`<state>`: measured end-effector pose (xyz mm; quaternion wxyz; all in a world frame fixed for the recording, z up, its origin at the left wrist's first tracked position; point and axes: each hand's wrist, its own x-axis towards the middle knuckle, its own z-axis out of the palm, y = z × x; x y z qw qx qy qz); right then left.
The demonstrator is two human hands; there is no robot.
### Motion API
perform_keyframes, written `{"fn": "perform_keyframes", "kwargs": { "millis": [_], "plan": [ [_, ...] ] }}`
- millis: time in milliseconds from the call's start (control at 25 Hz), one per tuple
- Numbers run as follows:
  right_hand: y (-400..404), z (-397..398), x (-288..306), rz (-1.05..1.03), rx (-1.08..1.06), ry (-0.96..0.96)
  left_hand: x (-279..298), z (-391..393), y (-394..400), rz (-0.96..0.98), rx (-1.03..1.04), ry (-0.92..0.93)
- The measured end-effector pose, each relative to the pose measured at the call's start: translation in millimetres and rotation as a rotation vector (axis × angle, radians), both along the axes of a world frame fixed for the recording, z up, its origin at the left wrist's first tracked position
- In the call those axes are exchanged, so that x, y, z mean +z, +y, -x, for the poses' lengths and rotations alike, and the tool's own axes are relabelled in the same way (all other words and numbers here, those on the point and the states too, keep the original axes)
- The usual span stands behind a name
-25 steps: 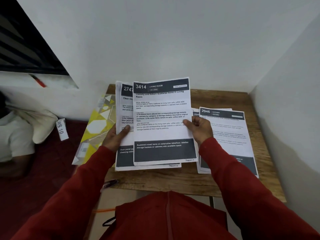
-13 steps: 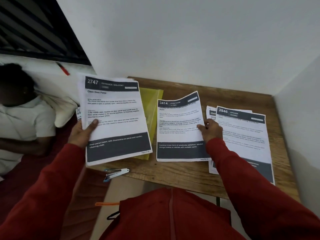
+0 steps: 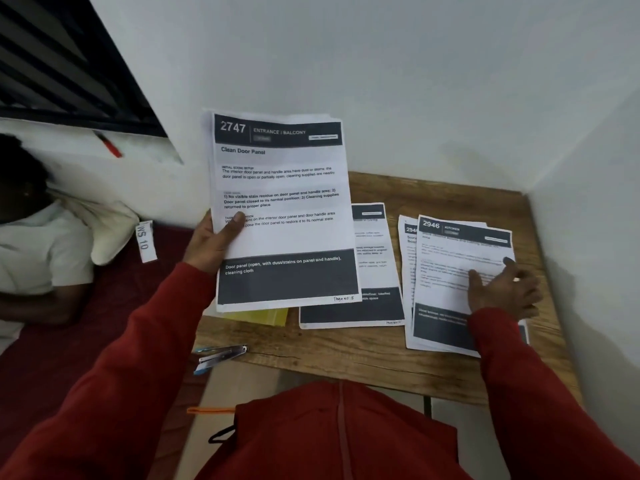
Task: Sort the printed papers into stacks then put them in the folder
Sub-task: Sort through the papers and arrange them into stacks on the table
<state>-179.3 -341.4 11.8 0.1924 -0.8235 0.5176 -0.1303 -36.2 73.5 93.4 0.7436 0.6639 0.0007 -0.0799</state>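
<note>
My left hand (image 3: pixel 214 244) grips the left edge of a bundle of printed sheets (image 3: pixel 282 209), its top page headed "2747 Entrance / Balcony", held up above the table's left side. A single sheet (image 3: pixel 375 271) lies flat on the wooden table (image 3: pixel 346 362) in the middle, partly hidden behind the held bundle. To the right lies a stack headed "2946 Kitchen" (image 3: pixel 453 258). My right hand (image 3: pixel 502 289) hovers over or rests on that stack with fingers spread, holding nothing. A yellow folder (image 3: pixel 259 317) peeks out beneath the held bundle.
A blue-and-silver stapler (image 3: pixel 220 356) lies at the table's front left corner. White walls close off the back and right of the table. To the left a person in a white shirt (image 3: pixel 38 251) lies on a dark red surface, next to a pillow and a tag marked "WS 10" (image 3: pixel 144 241).
My right hand let go of the "3414" sheet, now flat in the middle, and moved right onto the "2946" stack. My left hand still holds the "2747" bundle, now over the table's left side.
</note>
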Motion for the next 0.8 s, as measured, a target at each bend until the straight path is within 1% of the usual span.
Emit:
{"fn": "perform_keyframes", "kwargs": {
  "millis": [80, 200, 280, 400, 520, 680, 720, 800],
  "plan": [
    [-15, 15, 4, -0.045, -0.077, 0.026, 0, -1, -17, 0.017, -0.046, 0.007],
    [-38, 30, -11, -0.191, -0.060, 0.041, -1, -3, -38, 0.016, -0.086, 0.017],
    [-64, 37, -48, -0.288, -0.095, 0.019, 0, -6, -51, 0.018, -0.101, 0.029],
    [-83, 40, -83, -0.303, -0.090, 0.013, -2, -9, -63, 0.038, -0.108, 0.071],
    [-79, 44, -73, -0.286, -0.077, 0.025, -6, -10, -69, 0.045, -0.125, 0.099],
    [-98, 45, -95, -0.269, -0.075, 0.017, -6, -9, -71, 0.041, -0.131, 0.110],
    [-92, 43, -85, -0.262, -0.075, 0.038, -6, -9, -71, 0.040, -0.132, 0.109],
    [-67, 41, -45, -0.271, -0.057, 0.047, -7, -9, -70, 0.039, -0.134, 0.108]
  ]
}}
